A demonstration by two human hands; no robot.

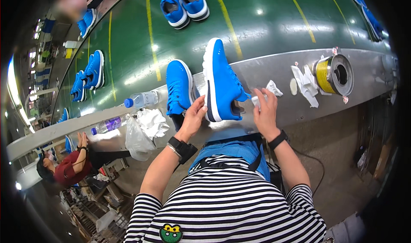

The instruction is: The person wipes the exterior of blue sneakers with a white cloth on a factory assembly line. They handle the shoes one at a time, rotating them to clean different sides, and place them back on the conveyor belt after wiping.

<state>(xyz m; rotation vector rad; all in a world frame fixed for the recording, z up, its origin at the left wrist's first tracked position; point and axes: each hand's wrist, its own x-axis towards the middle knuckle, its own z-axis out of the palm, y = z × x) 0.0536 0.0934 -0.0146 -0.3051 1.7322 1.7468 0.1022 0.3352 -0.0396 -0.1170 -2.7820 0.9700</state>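
Observation:
Tilted on its side, a blue sneaker (pixel 225 82) with a white and dark sole is held near its heel by my left hand (pixel 193 119), thumb and fingers against the sole. My right hand (pixel 266 114) is just right of the shoe's opening, fingers bent round a small white wad (pixel 258 100) that looks like cloth or tissue. Left of the held shoe, a second blue sneaker (pixel 180 86) rests upright on the metal ledge by the belt. A crumpled white piece (pixel 274 88) lies just beyond my right hand.
A green conveyor belt (pixel 265 28) with yellow lines carries more blue sneakers (pixel 185 5). On the ledge are a yellow-labelled tin (pixel 327 75), white scraps (pixel 305 84), plastic bottles (pixel 142 100) and a plastic bag (pixel 138 138). A co-worker (pixel 70 168) stands at the left.

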